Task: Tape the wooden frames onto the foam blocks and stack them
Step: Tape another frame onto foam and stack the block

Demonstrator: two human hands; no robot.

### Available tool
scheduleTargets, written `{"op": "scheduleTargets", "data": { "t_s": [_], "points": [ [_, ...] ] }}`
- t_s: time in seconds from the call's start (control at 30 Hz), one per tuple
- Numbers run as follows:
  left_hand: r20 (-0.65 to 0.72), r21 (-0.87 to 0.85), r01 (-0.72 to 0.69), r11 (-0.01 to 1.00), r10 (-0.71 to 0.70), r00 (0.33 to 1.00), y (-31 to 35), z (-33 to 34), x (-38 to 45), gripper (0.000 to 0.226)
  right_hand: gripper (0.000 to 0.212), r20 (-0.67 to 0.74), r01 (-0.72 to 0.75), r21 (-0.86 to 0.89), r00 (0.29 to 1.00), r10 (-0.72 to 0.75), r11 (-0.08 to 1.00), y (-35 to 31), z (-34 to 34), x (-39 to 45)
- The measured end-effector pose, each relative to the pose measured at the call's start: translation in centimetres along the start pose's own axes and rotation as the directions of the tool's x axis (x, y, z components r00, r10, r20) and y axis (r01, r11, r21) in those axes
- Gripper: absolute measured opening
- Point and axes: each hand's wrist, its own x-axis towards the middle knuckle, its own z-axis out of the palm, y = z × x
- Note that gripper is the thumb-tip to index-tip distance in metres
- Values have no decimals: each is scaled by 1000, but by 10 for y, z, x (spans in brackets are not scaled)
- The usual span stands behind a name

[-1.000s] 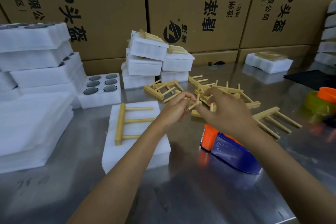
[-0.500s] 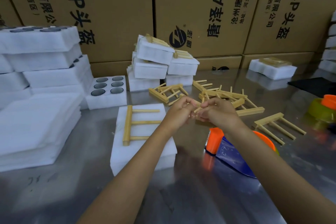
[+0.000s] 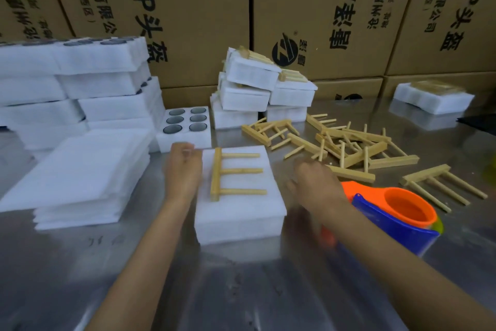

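Wooden frame (image 3: 228,173) lies flat on my foam block (image 3: 239,212), ready for taping; left hand (image 3: 183,169) curled beside it, right hand (image 3: 314,185) blurred, grip unclear.

Dim, even indoor light with motion blur and wide-angle bending.

The right hand (image 3: 316,185) smears heavily and the left hand (image 3: 183,167) is soft at its edges, while the white foam block (image 3: 239,212) between them stays fairly crisp. The metal surface (image 3: 241,290) gives dull, hazy reflections of the arms and a faint sheen, with no hard glare. The cardboard boxes (image 3: 188,8) lean and curve toward the frame edges, and the corners darken.
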Motion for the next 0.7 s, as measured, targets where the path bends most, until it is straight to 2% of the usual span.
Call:
{"op": "scheduleTargets", "data": {
  "t_s": [0.03, 0.1, 0.17, 0.2, 0.33, 0.47, 0.53, 0.6, 0.7],
  "points": [
    [31, 99, 51, 994, -54, 998, -17, -11, 1, 20, 25, 4, -7, -2, 1000, 7, 1000, -6, 4, 0],
    [205, 222, 127, 967, -174, 963, -41, -23, -3, 53, 25, 35, -2, -8, 999, 3, 1000, -16, 10, 0],
    [330, 238, 167, 957, -241, 913, -51, -25, -11, 79, 24, 41, 8, -11, 999, -8, 1000, -22, 14, 2],
    [351, 231, 174, 957, -249, 903, -53, -23, -13, 83, 25, 33, 7, -3, 999, -7, 1000, -22, 14, 3],
    [442, 103, 226, 969, -248, 862, -55, -17, -18, 78, 31, 42, -19, 109, 999, 15, 994, -21, 17, 2],
    [491, -110, 296, 949, -207, 846, -45, -26, -30, 55, 34, -154, 22, 279, 988, 22, 960, -30, 10, 6],
    [517, -364, 384, 848, -159, 841, -43, -26, -30, 53, 31, -259, 63, 411, 964, 51, 909, -40, 3, 10],
    [539, -628, 448, 636, -59, 840, -37, -26, -28, 52, 30, -314, 99, 540, 945, 91, 836, -52, -6, 12],
    [524, -780, 490, 388, -22, 851, -29, -25, -28, 48, 33, -328, 137, 694, 934, 141, 706, -63, -22, 15]
  ]
}}
